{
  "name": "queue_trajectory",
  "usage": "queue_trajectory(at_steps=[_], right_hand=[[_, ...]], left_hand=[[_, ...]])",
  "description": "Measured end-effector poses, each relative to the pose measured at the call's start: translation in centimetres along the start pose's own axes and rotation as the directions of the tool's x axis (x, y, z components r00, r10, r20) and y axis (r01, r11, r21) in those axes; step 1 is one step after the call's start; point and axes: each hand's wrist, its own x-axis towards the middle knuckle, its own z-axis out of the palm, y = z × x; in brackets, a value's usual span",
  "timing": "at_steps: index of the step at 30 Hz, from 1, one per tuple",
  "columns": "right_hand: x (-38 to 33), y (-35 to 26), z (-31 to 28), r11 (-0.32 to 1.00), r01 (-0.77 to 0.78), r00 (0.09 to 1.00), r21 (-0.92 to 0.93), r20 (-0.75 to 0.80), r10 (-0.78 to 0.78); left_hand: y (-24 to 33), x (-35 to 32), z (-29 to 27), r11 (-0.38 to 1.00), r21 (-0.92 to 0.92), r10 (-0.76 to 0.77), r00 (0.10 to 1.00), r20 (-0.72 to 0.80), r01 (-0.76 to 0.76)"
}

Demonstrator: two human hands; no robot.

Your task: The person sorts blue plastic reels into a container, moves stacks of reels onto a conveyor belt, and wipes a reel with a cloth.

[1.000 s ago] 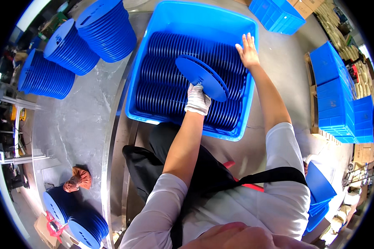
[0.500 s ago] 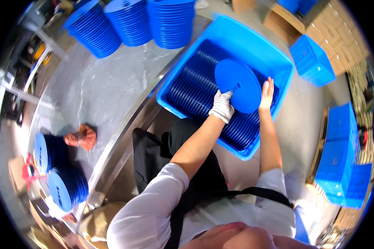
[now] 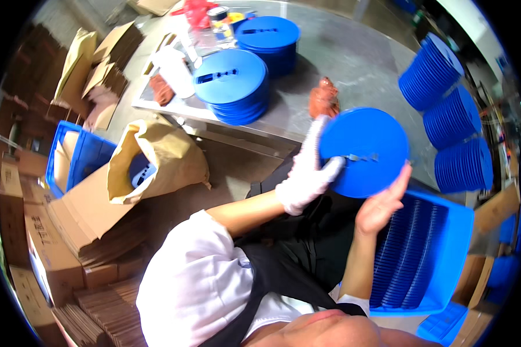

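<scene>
Between my two hands is a round blue plastic disc (image 3: 364, 144) with a small slotted mark near its middle. My left hand (image 3: 309, 173), in a white glove, grips its left side, with the thumb over the face and the fingers along the rim. My bare right hand (image 3: 382, 208) holds the lower right rim with its fingers. Below and to the right, a bright blue tub (image 3: 454, 260) contains packed rows of similar discs (image 3: 408, 254) standing on edge. On the metal table, two stacks of blue discs (image 3: 231, 84) stand near a crumpled reddish-brown cloth (image 3: 324, 99).
More disc stacks (image 3: 450, 118) line the table's right side. A clear jar (image 3: 221, 26) and a red bag (image 3: 197, 13) sit at the back. To my left are an open paper sack (image 3: 173, 156) with a disc inside, cardboard boxes (image 3: 55, 248) and a blue crate (image 3: 90, 150).
My view has swung left, towards the table and paper sack. Both hands have brought the disc out from over the tub to beside the table's edge.
</scene>
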Motion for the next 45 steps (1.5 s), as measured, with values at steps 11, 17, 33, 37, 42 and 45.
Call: queue_trajectory(at_steps=[11, 17, 33, 37, 42, 45], right_hand=[[5.1, 9.7, 23.0, 0.963, -0.245, 0.844, -0.115, 0.464, 0.270], [5.9, 15.0, 24.5, 0.915, -0.326, 0.854, -0.237, 0.341, 0.392], [4.5, 12.0, 24.6, 0.577, -0.800, 0.569, 0.163, 0.514, 0.643], [2.0, 10.8, 22.5, 0.694, -0.673, 0.705, 0.255, 0.503, 0.500], [0.7, 8.6, 17.2, 0.759, -0.512, 0.821, 0.401, 0.487, 0.297], [2.7, 5.3, 13.7, 0.932, -0.142, 0.918, 0.333, 0.396, -0.002]], left_hand=[[-1.3, 8.1, -21.9, 0.890, 0.441, 0.186, 0.792, -0.581, 0.115], [-6.6, 11.6, -26.3, 0.977, -0.205, -0.050, 0.875, -0.481, -0.056], [-3.8, 9.8, -26.7, 0.711, -0.698, -0.255, 0.957, -0.137, 0.090], [-2.8, 5.9, -24.0, 0.723, -0.689, -0.247, 0.947, -0.203, 0.041], [-2.6, 2.6, -19.3, 0.678, -0.734, -0.107, 0.983, -0.152, -0.039], [1.5, 2.2, -13.9, 0.738, -0.669, -0.103, 0.966, -0.238, -0.086]])
